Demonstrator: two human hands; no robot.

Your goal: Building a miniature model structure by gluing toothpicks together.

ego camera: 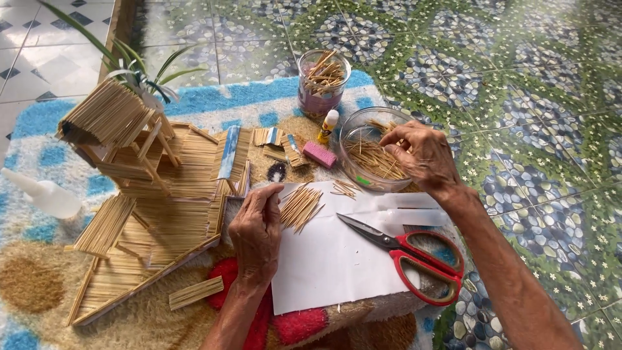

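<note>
The left hand [257, 223] rests knuckles-up on the near-left corner of a white sheet of paper [337, 266], its fingers curled close with the tips pinched on what looks like a single thin stick, while a loose fan of pale wooden toothpicks [299, 206] lies just beyond and to the right of those fingertips, within easy reach for picking one at a time. The right hand [420, 152] hovers over the rim of a clear round glass bowl [358, 178], fingers bent downward and half closed into the heap of straw-coloured sticks inside; whether it grips any cannot be told. Near that wrist, toward the person, red-handled steel scissors [414, 254] lie shut on the paper beside a translucent plastic glue tube [414, 216]. Left of the left hand stands a model house of glued toothpicks [155, 188], ridged and thatch-like, with a sloped roof and a triangular base; a small bundle panel of sticks [195, 292] lies just below it on the shaggy tan, blue and red rug [39, 285]. Beyond the bowl are a glass jar holding more sticks [322, 81], a small yellow-capped glue bottle [328, 126] and a pink rectangular block [319, 154]. A white nozzle bottle [46, 194] lies far left.
</note>
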